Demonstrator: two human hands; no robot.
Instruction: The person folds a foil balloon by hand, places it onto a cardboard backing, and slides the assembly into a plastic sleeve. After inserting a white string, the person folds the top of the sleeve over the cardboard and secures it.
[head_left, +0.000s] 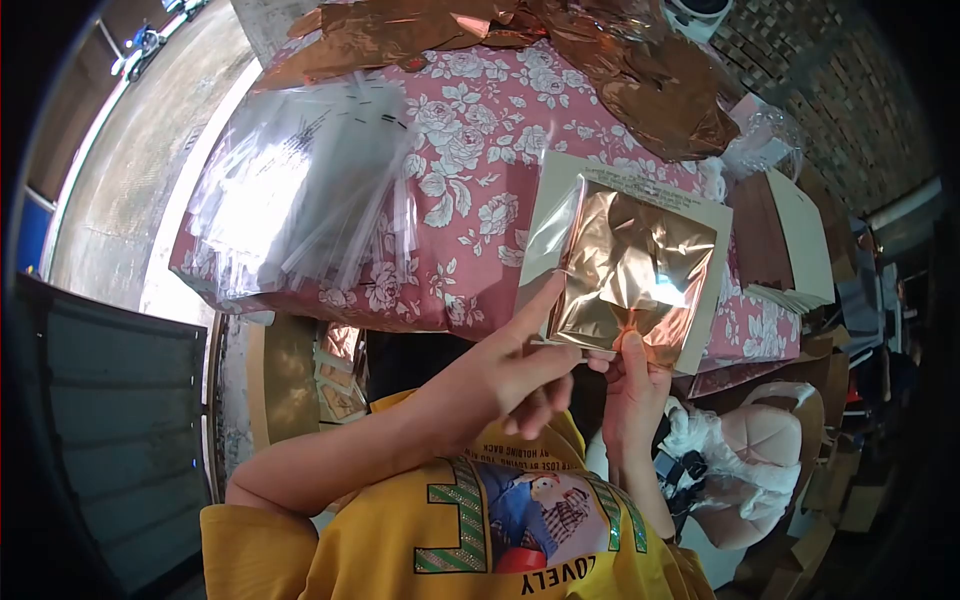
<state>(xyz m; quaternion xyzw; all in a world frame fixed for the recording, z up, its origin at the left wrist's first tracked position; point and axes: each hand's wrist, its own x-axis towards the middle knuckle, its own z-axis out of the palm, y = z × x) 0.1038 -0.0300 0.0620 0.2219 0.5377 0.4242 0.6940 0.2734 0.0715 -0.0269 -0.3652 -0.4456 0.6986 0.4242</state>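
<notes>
Above my lap I have a flat packet: a square of shiny copper-coloured foil (630, 250) on a pale printed card (708, 215), with a clear plastic sleeve (548, 225) at its left side. My right hand (637, 390) pinches the packet's lower edge, thumb on top of the foil and fingertips underneath. At the left edge, my left hand (500, 370) has its index finger stretched along the plastic and another digit near the lower corner; its remaining fingers are loosely bent below. Whether the left fingers grip the plastic's edge is hard to see.
A pink flowered cloth (465, 190) covers the table. Clear plastic sleeves (310, 190) lie spread at its left. Crumpled copper foil (650, 90) runs along the back. A stack of cards (790, 240) stands at right, above a pink seat (745, 460) with plastic on it.
</notes>
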